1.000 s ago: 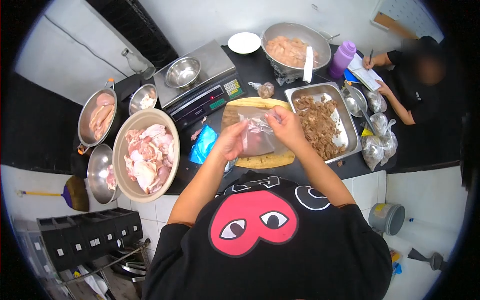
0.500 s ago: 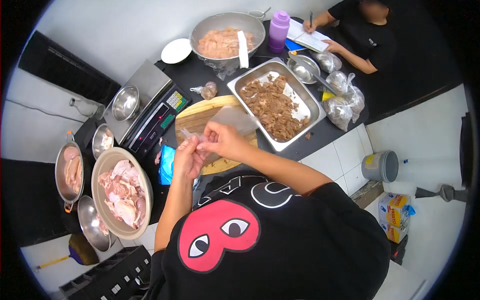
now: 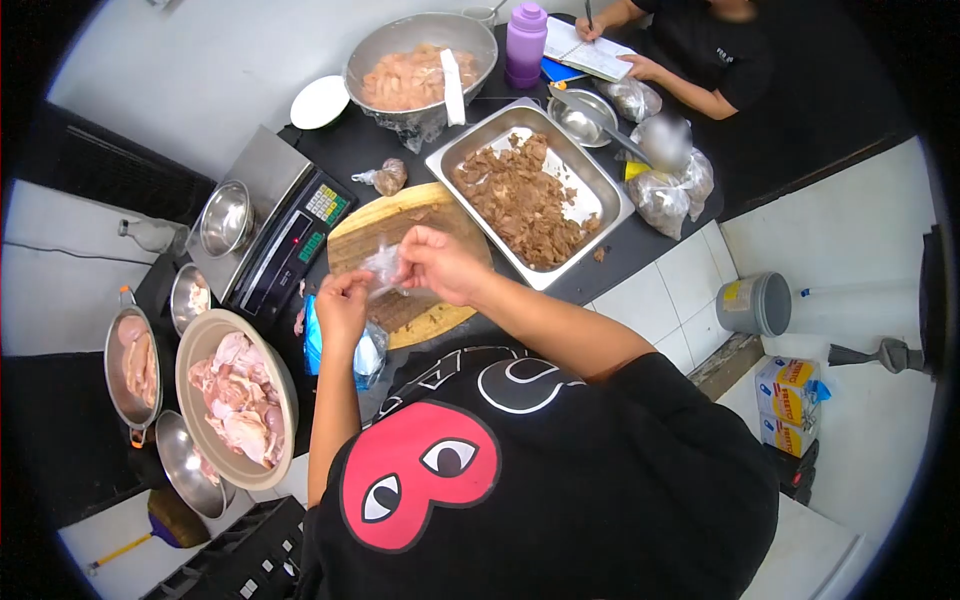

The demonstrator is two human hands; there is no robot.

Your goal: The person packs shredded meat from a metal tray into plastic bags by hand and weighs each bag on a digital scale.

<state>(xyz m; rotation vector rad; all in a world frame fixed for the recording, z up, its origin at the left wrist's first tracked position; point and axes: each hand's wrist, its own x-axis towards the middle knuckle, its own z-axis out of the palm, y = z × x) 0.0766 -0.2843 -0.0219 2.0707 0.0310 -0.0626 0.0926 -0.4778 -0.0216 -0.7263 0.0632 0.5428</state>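
Above a round wooden cutting board (image 3: pixel 365 240), my left hand (image 3: pixel 342 308) and my right hand (image 3: pixel 440 265) pinch a clear plastic bag (image 3: pixel 383 264) between them. Both hands are closed on the thin film. Just beyond the board, to the right, lies a steel tray (image 3: pixel 612 200) of chopped brown meat (image 3: pixel 525 195). A small tied bag of meat (image 3: pixel 388 178) rests past the board's far edge. By my left forearm sits a blue and clear plastic packet (image 3: pixel 368 352).
A digital scale (image 3: pixel 285 255) with a steel bowl (image 3: pixel 228 218) stands left. Nearby, a beige tub (image 3: pixel 188 375) holds raw chicken (image 3: pixel 238 400). A large metal bowl (image 3: pixel 365 50) of pale meat and a purple bottle (image 3: pixel 525 50) stand behind. Filled bags (image 3: pixel 660 205) lie right; a co-worker (image 3: pixel 700 60) writes.
My hands have drawn slightly apart, and the plastic bag now hangs bunched between them instead of spreading out to the right. The view has shifted a little.
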